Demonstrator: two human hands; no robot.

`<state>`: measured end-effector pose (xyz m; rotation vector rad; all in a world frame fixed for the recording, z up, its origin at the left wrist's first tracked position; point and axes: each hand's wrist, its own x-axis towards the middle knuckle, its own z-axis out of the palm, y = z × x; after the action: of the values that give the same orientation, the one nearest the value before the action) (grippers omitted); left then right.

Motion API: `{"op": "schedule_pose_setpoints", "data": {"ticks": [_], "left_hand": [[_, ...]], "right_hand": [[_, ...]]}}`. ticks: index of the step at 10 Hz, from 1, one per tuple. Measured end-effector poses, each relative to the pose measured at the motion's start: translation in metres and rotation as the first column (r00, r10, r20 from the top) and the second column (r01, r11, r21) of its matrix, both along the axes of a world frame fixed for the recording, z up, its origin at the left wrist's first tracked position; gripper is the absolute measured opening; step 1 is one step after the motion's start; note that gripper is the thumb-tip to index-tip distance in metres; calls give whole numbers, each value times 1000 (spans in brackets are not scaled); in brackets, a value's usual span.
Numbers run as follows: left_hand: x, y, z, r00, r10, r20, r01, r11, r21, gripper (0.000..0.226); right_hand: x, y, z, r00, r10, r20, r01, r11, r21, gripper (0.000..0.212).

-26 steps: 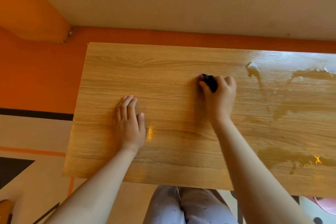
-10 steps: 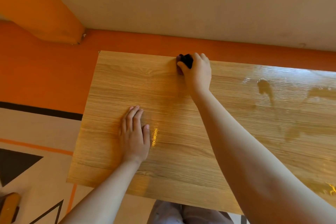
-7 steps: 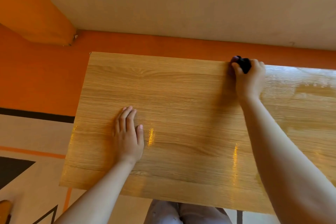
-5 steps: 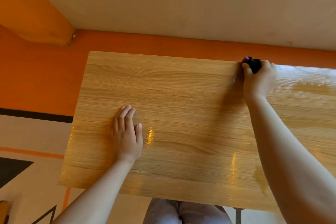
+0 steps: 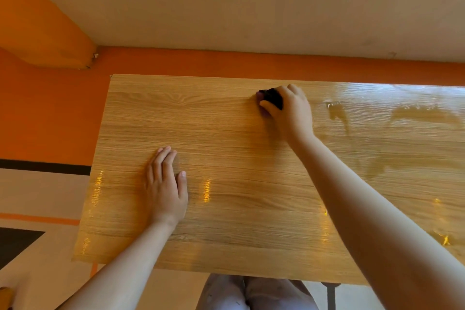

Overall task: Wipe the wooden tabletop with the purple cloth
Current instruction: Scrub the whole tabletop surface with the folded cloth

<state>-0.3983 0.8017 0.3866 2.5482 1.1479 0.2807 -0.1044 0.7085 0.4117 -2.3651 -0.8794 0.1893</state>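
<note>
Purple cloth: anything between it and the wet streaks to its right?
Nothing visible. Right hand grips the purple cloth near the far edge; only bare tabletop separates it from the wet streaks. Left hand rests flat, off that path.

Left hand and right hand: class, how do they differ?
The left hand lies flat, fingers straight; the right hand is curled. The left hand holds nothing; the right hand grips the purple cloth. The left hand is nearer the person; the right hand near the far edge. Both are on the wooden tabletop.
</note>
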Motion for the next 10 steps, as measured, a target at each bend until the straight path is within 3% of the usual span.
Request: {"op": "schedule_pose_setpoints", "data": {"ticks": [2,3,8,9,10], "left_hand": [[0,-1,0,1000,7,2,-7,1000,-1,47],[0,-1,0,1000,3,7,-3,1000,6,47],[1,0,-2,999,-25,43,22,998,64,45],[2,0,-3,999,-20,39,18,998,60,45],[1,0,-3,999,-21,34,19,998,59,45]], "right_hand": [[92,-52,8,990,-123,74,130,987,-97,35],[110,-60,9,995,-43,90,56,988,-147,33],[-17,-167,18,917,399,3,-391,901,-189,33],[3,-153,18,907,420,13,-408,889,-209,35],[39,-117,13,951,304,64,-287,939,-191,32]]}}
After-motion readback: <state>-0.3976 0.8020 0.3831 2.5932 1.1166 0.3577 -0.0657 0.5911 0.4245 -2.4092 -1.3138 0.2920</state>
